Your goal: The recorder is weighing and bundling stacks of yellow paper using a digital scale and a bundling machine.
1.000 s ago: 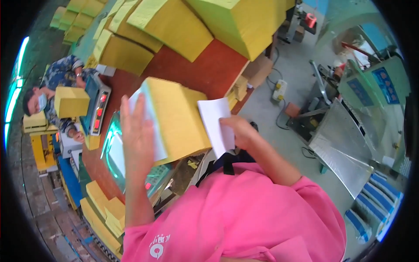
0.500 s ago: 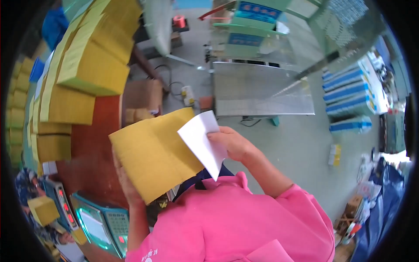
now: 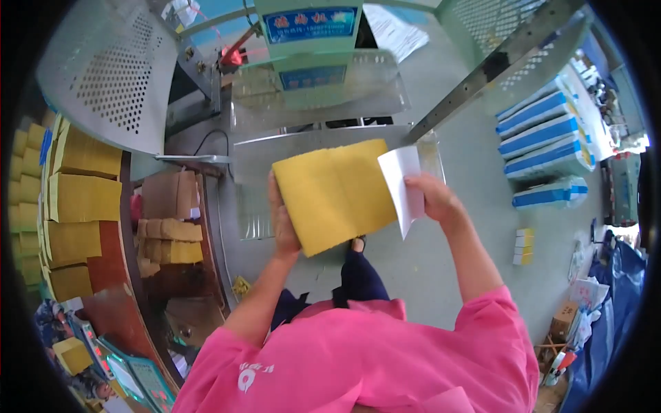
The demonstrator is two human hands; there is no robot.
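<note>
Between the person's two hands, in front of a silvery metal tray (image 3: 255,175), a yellow block (image 3: 334,199) is held up in the air, its broad face turned to the view. The left hand (image 3: 283,224) has its grip on the block's left side, palm along the edge; part of its fingers is hidden behind. The right hand (image 3: 435,197) has its grip closed on a white sheet (image 3: 401,189), thumb on the near face, and the sheet stands slightly bent at the block's right edge. Whether the right fingers also reach the block cannot be told.

Beyond the tray rises a pale green machine with a clear panel (image 3: 320,100), and a perforated metal plate (image 3: 113,89) stands to its left. Along the left side, a red-brown table (image 3: 110,258) carries rows of yellow stacks (image 3: 84,198), with brown bundles (image 3: 169,196) on a shelf below. Near its lower end sits a teal scale (image 3: 141,377), close to a co-worker's camouflage sleeve (image 3: 49,318). Off to the right, blue-and-white packages (image 3: 540,141) are piled up, well apart from the hands.
</note>
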